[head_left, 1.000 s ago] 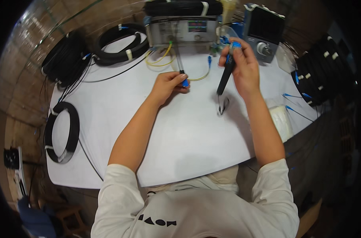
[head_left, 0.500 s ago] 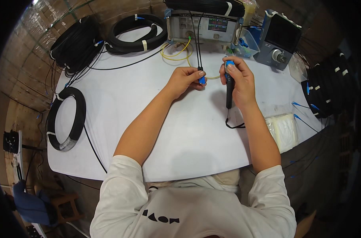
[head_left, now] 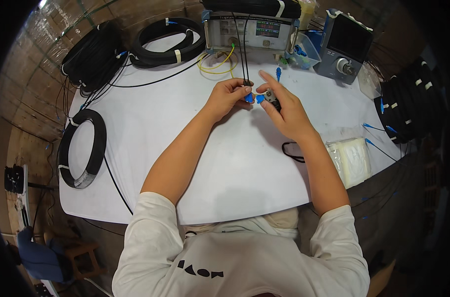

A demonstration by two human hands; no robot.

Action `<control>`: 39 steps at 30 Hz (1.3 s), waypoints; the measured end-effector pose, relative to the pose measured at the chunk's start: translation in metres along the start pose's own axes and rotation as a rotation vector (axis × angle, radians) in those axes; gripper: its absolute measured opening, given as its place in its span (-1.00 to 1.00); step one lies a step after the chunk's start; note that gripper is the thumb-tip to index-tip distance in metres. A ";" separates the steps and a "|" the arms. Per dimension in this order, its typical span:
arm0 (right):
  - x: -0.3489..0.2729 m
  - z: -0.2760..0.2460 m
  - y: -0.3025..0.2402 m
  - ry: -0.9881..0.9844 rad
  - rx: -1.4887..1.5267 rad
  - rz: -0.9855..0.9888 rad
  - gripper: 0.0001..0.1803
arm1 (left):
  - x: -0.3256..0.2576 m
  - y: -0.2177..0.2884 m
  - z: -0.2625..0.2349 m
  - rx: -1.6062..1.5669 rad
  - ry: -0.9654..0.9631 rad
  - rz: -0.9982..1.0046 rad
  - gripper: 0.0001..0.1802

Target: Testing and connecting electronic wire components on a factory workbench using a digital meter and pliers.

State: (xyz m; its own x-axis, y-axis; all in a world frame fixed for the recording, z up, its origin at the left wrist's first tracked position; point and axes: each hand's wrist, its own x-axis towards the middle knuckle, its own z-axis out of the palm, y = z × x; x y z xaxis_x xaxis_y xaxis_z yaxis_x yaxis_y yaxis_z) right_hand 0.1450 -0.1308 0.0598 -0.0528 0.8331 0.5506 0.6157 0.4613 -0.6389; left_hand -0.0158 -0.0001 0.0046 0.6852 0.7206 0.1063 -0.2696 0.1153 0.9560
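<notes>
My left hand [head_left: 228, 97] pinches a blue connector [head_left: 248, 98] on the end of a thin black cable [head_left: 235, 44] that runs up to the grey instrument box [head_left: 252, 32]. My right hand [head_left: 284, 110] grips a dark pen-like tool [head_left: 272, 97] whose blue tip sits right beside that connector. Both hands meet over the white tabletop [head_left: 160, 148] near its far middle. A black cord loop [head_left: 292, 151] lies under my right wrist.
Black cable coils lie at the left [head_left: 81, 148], back left [head_left: 89, 59] and back middle [head_left: 170, 42]. A yellow cable [head_left: 217, 64] curls before the box. A grey handheld meter [head_left: 343, 44] stands back right, more coils [head_left: 408, 109] at right, a white wipe packet [head_left: 353, 158] near the edge.
My right hand has swung the tool from upright to pointing its tip at the connector in my left hand. Both hands came closer together, and the view shifted slightly.
</notes>
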 end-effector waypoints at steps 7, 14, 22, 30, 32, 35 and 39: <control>0.000 -0.030 0.013 -0.091 0.056 0.274 -0.41 | 0.003 -0.004 0.000 0.039 -0.017 -0.023 -0.72; -0.004 -0.033 0.004 -0.389 -0.063 0.470 -0.55 | -0.001 0.004 0.003 0.002 0.026 -0.004 -0.75; -0.008 -0.029 0.010 -0.514 0.217 0.698 -0.70 | 0.003 0.004 0.001 0.093 0.070 -0.010 -0.80; -0.008 -0.026 0.009 -0.491 0.298 0.690 -0.63 | 0.002 0.014 0.005 0.189 0.008 -0.006 -0.79; -0.011 -0.024 0.013 -0.433 0.344 0.660 -0.60 | 0.003 0.018 0.009 0.164 0.019 0.019 -0.77; -0.012 -0.019 0.013 -0.355 0.389 0.612 -0.54 | 0.004 0.023 0.011 -0.028 0.140 0.067 -0.72; -0.010 -0.015 0.011 -0.241 0.378 0.548 -0.47 | 0.004 0.023 0.015 -0.126 0.090 0.060 -0.72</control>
State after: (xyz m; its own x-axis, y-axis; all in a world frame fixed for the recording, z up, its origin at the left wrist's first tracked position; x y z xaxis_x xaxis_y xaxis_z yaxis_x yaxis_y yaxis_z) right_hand 0.1641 -0.1389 0.0556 -0.0127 0.9999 -0.0099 0.2909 -0.0058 -0.9567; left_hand -0.0094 -0.0053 0.0315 0.6032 0.7866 0.1316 -0.3949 0.1511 0.9062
